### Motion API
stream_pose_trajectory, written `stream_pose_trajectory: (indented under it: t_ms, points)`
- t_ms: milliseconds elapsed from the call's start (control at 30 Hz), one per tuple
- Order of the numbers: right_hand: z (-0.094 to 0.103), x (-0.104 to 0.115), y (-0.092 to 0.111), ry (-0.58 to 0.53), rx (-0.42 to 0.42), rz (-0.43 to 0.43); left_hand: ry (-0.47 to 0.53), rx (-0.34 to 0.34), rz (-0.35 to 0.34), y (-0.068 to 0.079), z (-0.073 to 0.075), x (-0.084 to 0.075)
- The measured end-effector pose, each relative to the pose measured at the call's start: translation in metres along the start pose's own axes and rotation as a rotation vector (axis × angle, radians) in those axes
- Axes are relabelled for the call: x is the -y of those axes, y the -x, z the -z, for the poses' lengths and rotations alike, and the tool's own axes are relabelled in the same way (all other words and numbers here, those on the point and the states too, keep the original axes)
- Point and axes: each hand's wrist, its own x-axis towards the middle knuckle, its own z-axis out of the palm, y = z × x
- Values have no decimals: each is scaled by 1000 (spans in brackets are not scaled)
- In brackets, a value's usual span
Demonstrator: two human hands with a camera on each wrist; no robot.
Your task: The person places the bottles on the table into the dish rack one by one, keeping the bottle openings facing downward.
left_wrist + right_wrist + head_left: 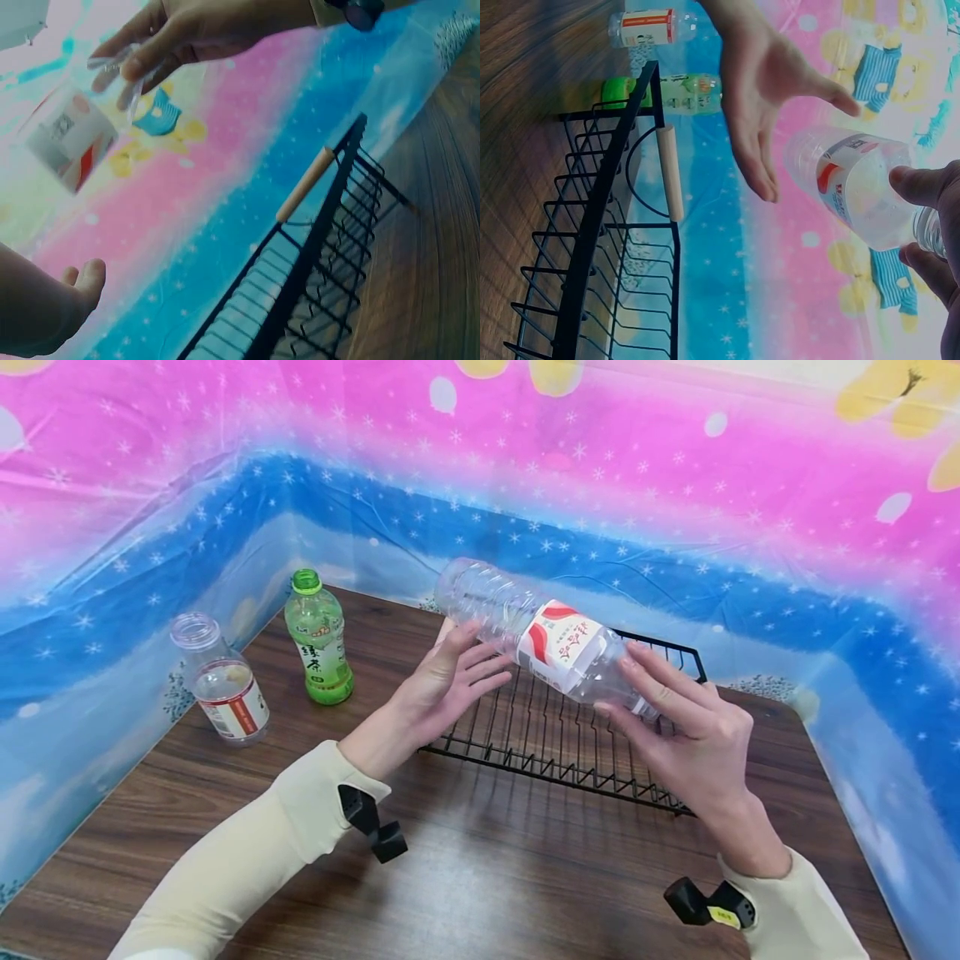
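A clear plastic bottle [495, 602] with a white and red label is held tilted in the air, its neck low at the right. My right hand [693, 735] grips it by the neck and shoulder between thumb and fingers, as the right wrist view also shows. Close to the bottle's other half is my left hand [442, 685], its fingers spread and straight. In the right wrist view a gap shows between the left hand [754, 97] and the bottle [847, 184]. Below both hands stands a black wire rack [525, 760], partly hidden by them.
A green tea bottle [318, 647] stands uncapped on the left of the wooden table [465, 877]. Beside it is a clear bottle [225, 689] with a red and white label. Wooden handles [670, 172] sit on the rack's ends. A patterned cloth [525, 460] surrounds the table.
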Motion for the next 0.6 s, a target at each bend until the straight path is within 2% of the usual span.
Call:
stream_pose_trajectory:
  t_ms: [233, 600]
  points:
    - [-3, 1, 3, 41, 1, 6, 32, -16, 20, -4, -15, 2]
    - [-6, 3, 6, 46, 10, 16, 79, -40, 16, -7, -18, 4]
